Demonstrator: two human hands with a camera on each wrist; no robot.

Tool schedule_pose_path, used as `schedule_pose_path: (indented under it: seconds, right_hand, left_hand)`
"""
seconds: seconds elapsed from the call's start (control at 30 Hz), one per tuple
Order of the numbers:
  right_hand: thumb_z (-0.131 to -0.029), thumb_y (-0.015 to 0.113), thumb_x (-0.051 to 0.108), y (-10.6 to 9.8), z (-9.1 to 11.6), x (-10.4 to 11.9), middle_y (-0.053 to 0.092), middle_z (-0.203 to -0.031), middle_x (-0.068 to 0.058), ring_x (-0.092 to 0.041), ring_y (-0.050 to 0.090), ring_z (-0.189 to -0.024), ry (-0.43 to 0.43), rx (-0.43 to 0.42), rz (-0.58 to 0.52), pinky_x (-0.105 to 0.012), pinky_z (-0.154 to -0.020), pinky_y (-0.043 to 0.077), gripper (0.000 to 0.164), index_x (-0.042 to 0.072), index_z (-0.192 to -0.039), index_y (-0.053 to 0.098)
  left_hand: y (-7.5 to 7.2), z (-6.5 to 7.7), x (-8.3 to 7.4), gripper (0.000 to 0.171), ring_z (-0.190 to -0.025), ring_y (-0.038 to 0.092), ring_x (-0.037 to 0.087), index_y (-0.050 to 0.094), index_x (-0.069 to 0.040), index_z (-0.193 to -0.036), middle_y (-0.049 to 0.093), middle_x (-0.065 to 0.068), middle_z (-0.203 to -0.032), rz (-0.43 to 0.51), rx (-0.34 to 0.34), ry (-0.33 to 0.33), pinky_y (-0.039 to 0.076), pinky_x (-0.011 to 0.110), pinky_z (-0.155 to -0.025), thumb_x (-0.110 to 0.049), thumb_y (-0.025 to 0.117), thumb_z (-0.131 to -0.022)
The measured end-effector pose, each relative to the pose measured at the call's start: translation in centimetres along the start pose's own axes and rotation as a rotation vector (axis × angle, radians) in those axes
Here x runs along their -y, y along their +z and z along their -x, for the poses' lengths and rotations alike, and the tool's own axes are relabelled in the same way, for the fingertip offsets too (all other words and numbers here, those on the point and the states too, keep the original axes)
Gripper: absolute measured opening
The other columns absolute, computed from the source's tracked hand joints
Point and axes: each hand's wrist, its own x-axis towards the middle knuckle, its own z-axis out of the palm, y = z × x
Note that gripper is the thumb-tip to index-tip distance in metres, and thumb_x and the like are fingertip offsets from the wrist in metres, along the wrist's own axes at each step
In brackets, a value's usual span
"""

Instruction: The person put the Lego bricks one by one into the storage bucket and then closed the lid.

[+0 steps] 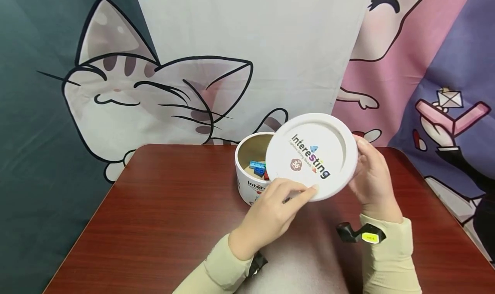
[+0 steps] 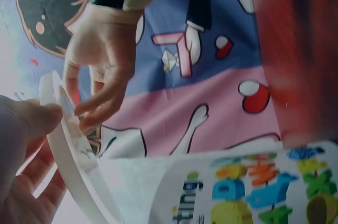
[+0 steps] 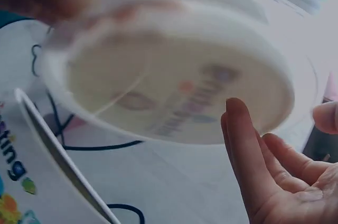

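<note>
A round white lid (image 1: 311, 152) printed "Interesting" is tilted up in front of the matching white tub (image 1: 244, 191). My left hand (image 1: 270, 214) pinches the lid's near rim, thumb on the printed face and fingers behind, as the left wrist view of that hand (image 2: 31, 155) shows. At the lid's right edge is my right hand (image 1: 373, 178); in the right wrist view its fingers (image 3: 237, 134) are extended by the rim, thumb held apart. Inside the uncovered tub lie small coloured building blocks (image 1: 258, 168), blue ones and some red showing. The lid hides the tub's right side.
The tub stands near the back edge of a reddish-brown wooden table (image 1: 162, 225). Behind the table hangs a cloth backdrop (image 1: 301, 49) with cartoon animals. Each sleeve carries a black wrist device (image 1: 361, 234).
</note>
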Motion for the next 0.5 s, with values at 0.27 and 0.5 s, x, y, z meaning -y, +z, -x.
schedule_pose_path:
  seconds: [0.27, 0.5]
  right_hand:
    - [-0.101, 0.047, -0.002, 2.9, 1.2, -1.7, 0.068, -0.110, -0.010, -0.018, 0.070, -0.091, -0.021, 0.073, 0.246, -0.034, -0.072, 0.062, 0.033, 0.004, -0.130, 0.061]
    - [-0.093, 0.054, -0.014, 3.7, 1.2, -2.9, 0.072, -0.113, -0.012, -0.025, 0.075, -0.084, 0.064, 0.200, 0.473, -0.046, -0.065, 0.061, 0.051, -0.002, -0.142, 0.047]
  left_hand:
    - [-0.3, 0.3, 1.5, 0.046, -0.106, 0.059, 0.022, 0.066, -0.014, -0.135, 0.063, 0.003, -0.116, -0.086, -0.060, -0.059, 0.050, 0.034, -0.090, -0.004, 0.070, -0.091]
    - [-0.1, 0.5, 2.5, 0.041, -0.101, 0.059, 0.023, 0.070, -0.013, -0.131, 0.066, 0.003, -0.112, -0.073, -0.147, -0.138, 0.049, 0.035, -0.088, -0.007, 0.074, -0.090]
